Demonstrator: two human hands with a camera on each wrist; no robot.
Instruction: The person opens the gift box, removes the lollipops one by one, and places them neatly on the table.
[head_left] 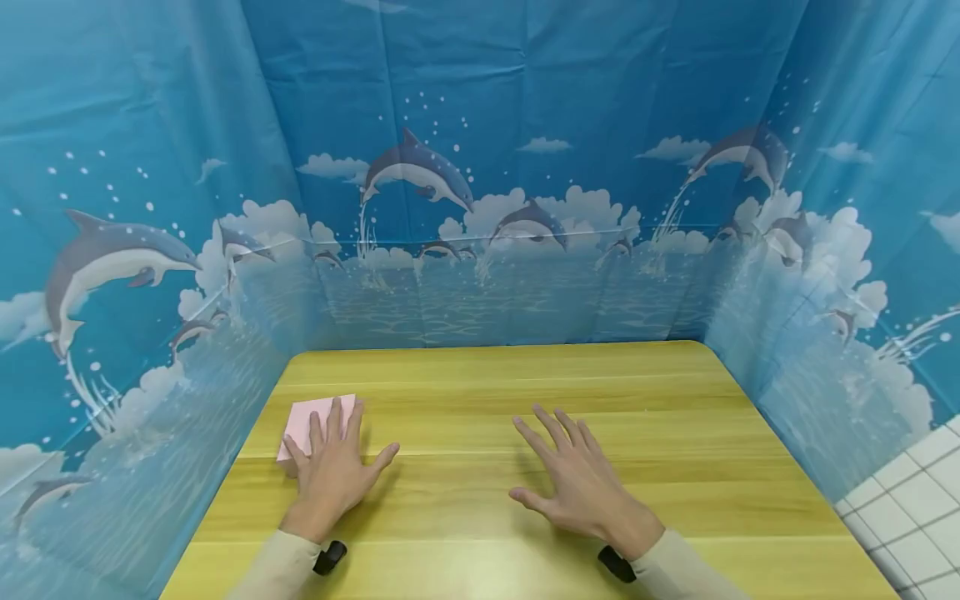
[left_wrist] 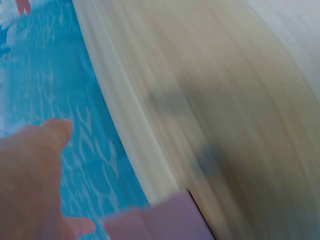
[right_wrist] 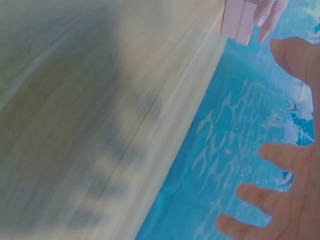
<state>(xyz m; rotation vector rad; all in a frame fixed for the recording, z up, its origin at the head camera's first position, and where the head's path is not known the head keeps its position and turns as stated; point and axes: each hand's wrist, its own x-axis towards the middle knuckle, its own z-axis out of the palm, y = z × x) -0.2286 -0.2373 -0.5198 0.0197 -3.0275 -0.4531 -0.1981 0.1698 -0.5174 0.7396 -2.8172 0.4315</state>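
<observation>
From the head view, a yellow wooden counter (head_left: 525, 417) sits inside a blue dolphin curtain (head_left: 480, 167). A pink paper (head_left: 303, 421) lies near the counter's left edge. The left hand (head_left: 333, 475) lies flat, fingers spread, its fingertips resting on the paper's near part. The right hand (head_left: 577, 479) is spread flat on bare wood, well apart from the paper and holding nothing. White tiles (head_left: 911, 492) show at lower right.

The left wrist view is blurred: the paper (left_wrist: 160, 222) shows at the bottom edge, on the counter (left_wrist: 225, 100) by its rim, with the left hand (left_wrist: 30, 175) beside it.

In the right wrist view, the right hand (right_wrist: 287, 195) has its fingers spread; the paper (right_wrist: 239, 20) sits far off at the top, under fingers of the left hand (right_wrist: 267, 15).
</observation>
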